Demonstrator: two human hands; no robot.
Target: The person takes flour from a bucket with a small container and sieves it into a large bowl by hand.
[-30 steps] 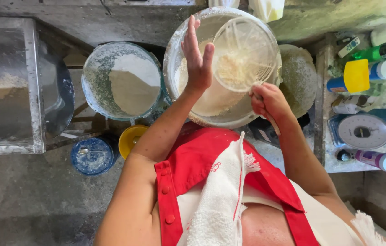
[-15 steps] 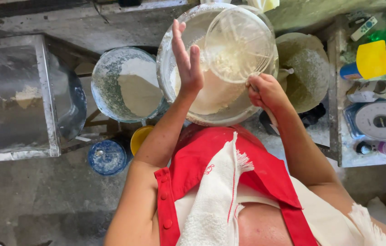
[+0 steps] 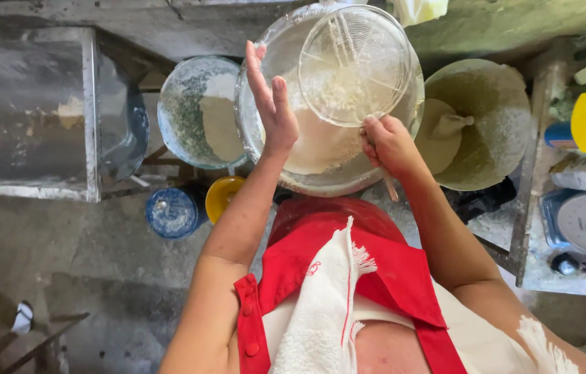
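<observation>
We are sifting flour, and we are partway through it. Our right hand [image 3: 388, 142] is gripping the handle of the clear plastic sieve [image 3: 355, 66], fingers curled tight around it, and is holding the sieve tilted above the big clear bowl [image 3: 265, 149]. Our left hand [image 3: 270, 104] is standing open and flat, fingers together and pointing up, just beside the sieve's rim and holding nothing (whether the palm is touching the rim at this instant we cannot tell).

A clump of white flour [image 3: 327, 86] is sitting in the mesh, so that portion is waiting to go through. Below it a pale heap of sifted flour [image 3: 320, 142] is already lying in the big bowl, which we are taking as the work done so far. We are judging that the rest of the clump in the sieve is what is left of this load.

To the left a smaller glass bowl [image 3: 199, 114] is holding a little flour against its right wall, and to the right a round tan basin [image 3: 483, 125] is dusted with powder. Whether either is due for sifting we cannot tell. A white towel [image 3: 320, 305] is hanging over our red apron [image 3: 383, 270].
</observation>
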